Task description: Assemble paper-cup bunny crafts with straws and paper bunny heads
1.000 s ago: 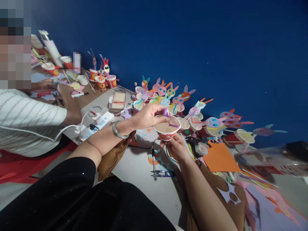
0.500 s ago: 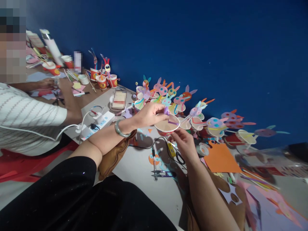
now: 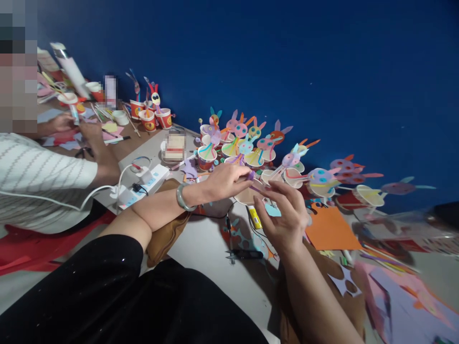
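Observation:
My left hand (image 3: 227, 182), with a bangle on its wrist, pinches a small folded purple paper strip (image 3: 251, 176) above a paper cup (image 3: 246, 197). The cup's pale inside shows below the fingers, and the hands cover part of its rim. My right hand (image 3: 285, 215) hovers just right of the cup, thumb and fingers apart, fingertips close to the purple strip; whether they touch it I cannot tell. Under the hands lie a yellow glue tube (image 3: 255, 217), dark thread snips (image 3: 247, 254) and cut paper scraps.
Cups with paper rabbit heads (image 3: 245, 145) line the blue wall. An orange sheet (image 3: 332, 227) and purple paper (image 3: 401, 296) lie on the right. A power strip (image 3: 145, 184) with cables is on the left. Beyond it, a person in a striped sleeve (image 3: 50, 167) works with paper.
My right hand has lifted from the cup's side and its fingers have spread. The left hand has shifted slightly right and down with the purple strip.

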Demonstrator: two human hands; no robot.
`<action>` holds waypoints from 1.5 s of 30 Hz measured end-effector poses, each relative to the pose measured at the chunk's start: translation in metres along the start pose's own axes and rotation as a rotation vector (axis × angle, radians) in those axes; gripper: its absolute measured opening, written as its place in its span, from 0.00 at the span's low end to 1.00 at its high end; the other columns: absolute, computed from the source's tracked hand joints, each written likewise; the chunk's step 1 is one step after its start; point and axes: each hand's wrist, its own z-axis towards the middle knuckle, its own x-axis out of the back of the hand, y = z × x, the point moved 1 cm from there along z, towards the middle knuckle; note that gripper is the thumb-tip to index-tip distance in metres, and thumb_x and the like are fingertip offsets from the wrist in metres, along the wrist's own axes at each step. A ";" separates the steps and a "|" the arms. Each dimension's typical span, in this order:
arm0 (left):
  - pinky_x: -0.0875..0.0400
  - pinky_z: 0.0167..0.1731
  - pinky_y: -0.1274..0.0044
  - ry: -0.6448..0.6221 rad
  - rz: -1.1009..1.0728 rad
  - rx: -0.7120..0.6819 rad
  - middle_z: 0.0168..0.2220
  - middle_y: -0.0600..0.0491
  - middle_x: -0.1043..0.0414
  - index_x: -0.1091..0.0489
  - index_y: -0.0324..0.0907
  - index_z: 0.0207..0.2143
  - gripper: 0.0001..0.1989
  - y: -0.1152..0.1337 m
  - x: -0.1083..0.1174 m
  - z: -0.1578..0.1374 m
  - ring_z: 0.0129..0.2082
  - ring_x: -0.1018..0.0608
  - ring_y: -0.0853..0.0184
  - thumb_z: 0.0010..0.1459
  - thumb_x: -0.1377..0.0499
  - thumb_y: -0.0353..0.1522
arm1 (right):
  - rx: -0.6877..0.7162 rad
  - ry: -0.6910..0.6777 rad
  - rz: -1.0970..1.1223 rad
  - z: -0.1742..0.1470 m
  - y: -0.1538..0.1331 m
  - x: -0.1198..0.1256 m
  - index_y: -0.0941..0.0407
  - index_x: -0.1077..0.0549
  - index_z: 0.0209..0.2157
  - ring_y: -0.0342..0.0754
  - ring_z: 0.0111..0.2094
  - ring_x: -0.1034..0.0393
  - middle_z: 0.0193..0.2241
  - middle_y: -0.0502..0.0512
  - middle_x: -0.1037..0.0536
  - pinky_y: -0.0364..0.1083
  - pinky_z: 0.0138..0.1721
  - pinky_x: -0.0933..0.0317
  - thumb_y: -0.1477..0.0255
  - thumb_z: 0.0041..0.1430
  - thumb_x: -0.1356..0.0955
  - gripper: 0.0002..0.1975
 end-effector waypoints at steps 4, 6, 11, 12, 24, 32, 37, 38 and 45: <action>0.49 0.27 0.75 -0.032 0.058 -0.012 0.20 0.58 0.38 0.36 0.42 0.24 0.17 -0.001 -0.007 -0.002 0.23 0.39 0.72 0.65 0.40 0.39 | 0.009 -0.072 -0.119 0.000 0.005 -0.002 0.52 0.18 0.41 0.55 0.46 0.22 0.50 0.60 0.18 0.54 0.48 0.32 0.69 0.65 0.27 0.05; 0.49 0.27 0.74 -0.037 0.094 -0.003 0.21 0.57 0.36 0.33 0.42 0.26 0.16 -0.002 -0.011 -0.003 0.23 0.37 0.71 0.65 0.40 0.39 | -0.005 -0.130 -0.174 -0.001 0.007 -0.003 0.52 0.17 0.41 0.56 0.48 0.23 0.50 0.59 0.17 0.55 0.50 0.34 0.67 0.66 0.28 0.06; 0.49 0.28 0.73 -0.080 0.171 0.008 0.23 0.54 0.31 0.30 0.42 0.28 0.16 0.000 -0.021 -0.007 0.24 0.33 0.68 0.67 0.41 0.41 | -0.045 -0.247 -0.247 -0.006 0.009 -0.009 0.52 0.17 0.37 0.58 0.52 0.26 0.50 0.59 0.16 0.58 0.56 0.41 0.68 0.66 0.30 0.08; 0.49 0.28 0.73 -0.084 0.185 0.008 0.24 0.53 0.30 0.30 0.42 0.29 0.15 0.001 -0.023 -0.007 0.24 0.32 0.68 0.67 0.41 0.40 | -0.056 -0.261 -0.257 -0.006 0.009 -0.010 0.53 0.18 0.35 0.58 0.52 0.27 0.50 0.59 0.15 0.59 0.58 0.43 0.70 0.65 0.31 0.08; 0.49 0.28 0.74 -0.091 0.199 0.057 0.25 0.53 0.29 0.31 0.41 0.27 0.13 0.010 -0.027 -0.010 0.25 0.32 0.69 0.65 0.40 0.37 | 0.097 -0.223 -0.464 -0.006 0.002 -0.016 0.54 0.22 0.28 0.56 0.48 0.25 0.37 0.55 0.14 0.61 0.69 0.55 0.74 0.65 0.32 0.11; 0.49 0.27 0.74 -0.046 0.180 0.069 0.23 0.55 0.31 0.31 0.41 0.25 0.16 0.000 -0.028 -0.004 0.23 0.35 0.71 0.64 0.38 0.40 | 0.072 -0.206 -0.453 -0.011 -0.001 -0.023 0.56 0.23 0.34 0.56 0.49 0.23 0.39 0.58 0.14 0.63 0.70 0.55 0.77 0.67 0.36 0.10; 0.49 0.27 0.74 0.027 0.156 0.053 0.22 0.55 0.32 0.33 0.41 0.25 0.16 -0.002 -0.031 -0.005 0.22 0.36 0.71 0.64 0.39 0.39 | -0.006 -0.162 -0.396 -0.014 0.004 -0.027 0.56 0.23 0.38 0.56 0.50 0.22 0.42 0.60 0.14 0.65 0.70 0.54 0.78 0.67 0.36 0.10; 0.48 0.27 0.74 0.050 0.147 0.041 0.21 0.56 0.33 0.33 0.41 0.25 0.16 -0.002 -0.031 -0.005 0.22 0.37 0.72 0.64 0.39 0.39 | -0.013 -0.138 -0.372 -0.014 0.006 -0.027 0.56 0.23 0.38 0.56 0.50 0.22 0.42 0.60 0.14 0.65 0.70 0.55 0.78 0.68 0.36 0.09; 0.49 0.25 0.76 0.156 0.070 0.024 0.19 0.58 0.38 0.37 0.42 0.23 0.17 -0.005 -0.028 -0.005 0.21 0.41 0.73 0.63 0.38 0.37 | 0.083 -0.046 -0.274 -0.006 0.016 -0.020 0.53 0.22 0.40 0.56 0.48 0.20 0.39 0.54 0.12 0.66 0.70 0.52 0.74 0.66 0.31 0.05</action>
